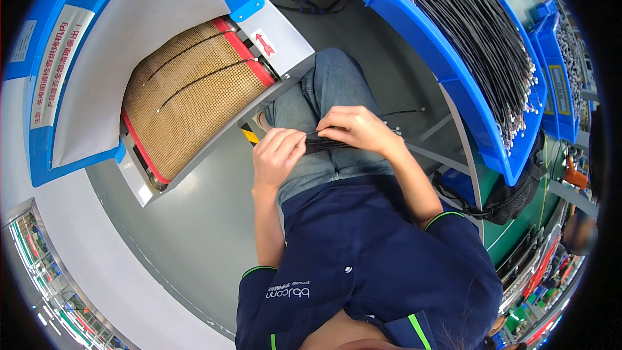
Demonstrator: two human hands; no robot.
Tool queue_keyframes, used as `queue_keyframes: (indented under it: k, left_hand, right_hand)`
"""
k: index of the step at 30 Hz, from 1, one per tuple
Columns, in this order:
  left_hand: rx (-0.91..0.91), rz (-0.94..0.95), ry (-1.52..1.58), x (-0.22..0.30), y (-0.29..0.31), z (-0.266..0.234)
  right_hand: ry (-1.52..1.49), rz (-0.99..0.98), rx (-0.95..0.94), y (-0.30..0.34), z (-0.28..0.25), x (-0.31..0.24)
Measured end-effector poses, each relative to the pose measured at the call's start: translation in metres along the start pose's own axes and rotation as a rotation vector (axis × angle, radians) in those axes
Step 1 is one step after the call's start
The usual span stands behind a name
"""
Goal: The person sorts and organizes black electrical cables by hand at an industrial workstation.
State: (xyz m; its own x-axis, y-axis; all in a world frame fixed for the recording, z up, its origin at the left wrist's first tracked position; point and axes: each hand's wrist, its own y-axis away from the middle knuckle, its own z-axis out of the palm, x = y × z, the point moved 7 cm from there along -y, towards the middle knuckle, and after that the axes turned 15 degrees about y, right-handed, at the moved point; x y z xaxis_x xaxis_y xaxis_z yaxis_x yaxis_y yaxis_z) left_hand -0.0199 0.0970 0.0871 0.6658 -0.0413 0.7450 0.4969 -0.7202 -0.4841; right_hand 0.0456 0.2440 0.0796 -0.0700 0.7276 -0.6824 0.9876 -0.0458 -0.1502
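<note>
Above my lap, my left hand [278, 153] pinches a thin black cable with thumb and fingers. Close beside it on the right, my right hand [353, 128] is closed on the same cable, fingertips together. A dark cable end [408, 111] with a small connector sticks out past my right hand; whether it belongs to the held cable I cannot tell. Under my hands, a bundle of black cables [327, 146] lies across my thighs, partly covered by my hands.
At the left, a blue-and-white machine has a tan mesh conveyor belt [188, 91] with red edges, carrying two black cables [201, 80]. A large blue bin [447, 71] full of black cables stands at the right. Another blue bin [560, 84] sits beyond it.
</note>
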Motion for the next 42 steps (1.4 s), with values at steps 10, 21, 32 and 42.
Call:
queue_keyframes:
  k: [10,21,32,42]
  left_hand:
    - [0.108,-0.252,-0.154,-0.042,0.040,-0.064]
    - [0.112,-0.258,-0.165,-0.043,0.040,-0.073]
    - [0.197,-0.315,-0.201,-0.049,0.057,-0.095]
    - [0.201,-0.307,-0.186,-0.045,0.061,-0.102]
  right_hand:
    - [0.200,0.264,-0.069,0.027,-0.047,0.054]
    - [0.347,0.070,-0.013,0.015,-0.048,0.032]
    - [0.163,0.158,0.075,0.023,-0.057,0.047]
    - [0.131,0.155,0.094,0.022,-0.056,0.039]
